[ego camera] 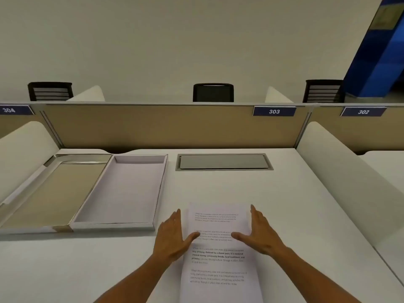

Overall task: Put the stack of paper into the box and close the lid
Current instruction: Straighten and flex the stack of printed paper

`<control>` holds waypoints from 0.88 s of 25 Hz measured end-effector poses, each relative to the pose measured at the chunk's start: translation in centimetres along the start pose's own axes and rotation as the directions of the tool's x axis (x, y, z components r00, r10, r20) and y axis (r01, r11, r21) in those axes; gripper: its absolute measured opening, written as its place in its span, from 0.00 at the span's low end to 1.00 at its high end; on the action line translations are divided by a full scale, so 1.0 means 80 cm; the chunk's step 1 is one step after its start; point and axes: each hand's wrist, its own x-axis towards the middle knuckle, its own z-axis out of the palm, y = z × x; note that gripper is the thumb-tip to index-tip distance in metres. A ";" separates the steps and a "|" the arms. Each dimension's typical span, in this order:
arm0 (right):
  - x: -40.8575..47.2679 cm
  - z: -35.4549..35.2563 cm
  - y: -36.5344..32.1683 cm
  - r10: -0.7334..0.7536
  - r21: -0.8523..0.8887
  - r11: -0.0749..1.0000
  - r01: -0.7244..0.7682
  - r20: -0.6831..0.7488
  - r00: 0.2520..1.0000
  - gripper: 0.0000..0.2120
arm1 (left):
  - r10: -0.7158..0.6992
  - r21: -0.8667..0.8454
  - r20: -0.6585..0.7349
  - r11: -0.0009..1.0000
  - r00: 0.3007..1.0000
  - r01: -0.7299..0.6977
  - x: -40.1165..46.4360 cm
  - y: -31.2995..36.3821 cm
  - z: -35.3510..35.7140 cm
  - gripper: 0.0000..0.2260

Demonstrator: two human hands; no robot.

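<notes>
White desk [284,204], cubicle setting. Stack of paper [220,254] lies flat at the near centre of the desk, printed text face up, its near edge running out of the bottom of the view.

Left hand [172,235] sits at the stack's left edge, fingers straight and together, pointing away from the person, thumb spread out across the top sheet. Right hand [260,232] mirrors it at the right edge, fingers extended, thumb reaching inward over the page. Both hands are spread flat and wide, bracketing the stack from either side; nothing is gripped or lifted. Whether the palms press the stack's edges or sit just beside them cannot be told.

Box [122,191] sits to the left of the stack, near but apart from it, a shallow white tray with a pale interior, nothing inside. Lid [50,193] lies flipped open to the box's left, touching it along the shared long edge, its tan inner face up.

Grey recessed panel [224,161] set into the desk behind the stack. Tan partition [153,125] at the back, with a blue tag reading 303 [274,111].
</notes>
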 end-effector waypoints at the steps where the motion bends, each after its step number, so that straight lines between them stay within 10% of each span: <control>1: -0.006 0.008 0.002 0.017 0.060 0.998 -0.017 0.012 1.000 0.63 | -0.019 -0.061 0.010 0.998 1.000 0.019 -0.003 -0.001 0.005 0.56; 10: -0.043 0.068 0.004 0.282 0.284 0.922 -0.264 -0.021 0.959 0.38 | -0.195 -0.220 0.061 0.954 0.979 0.203 -0.038 0.019 0.033 0.41; 22: -0.034 0.065 -0.006 0.330 0.222 0.919 -0.327 0.025 0.944 0.34 | -0.510 -0.473 0.332 0.638 0.794 0.608 0.005 0.071 0.022 0.32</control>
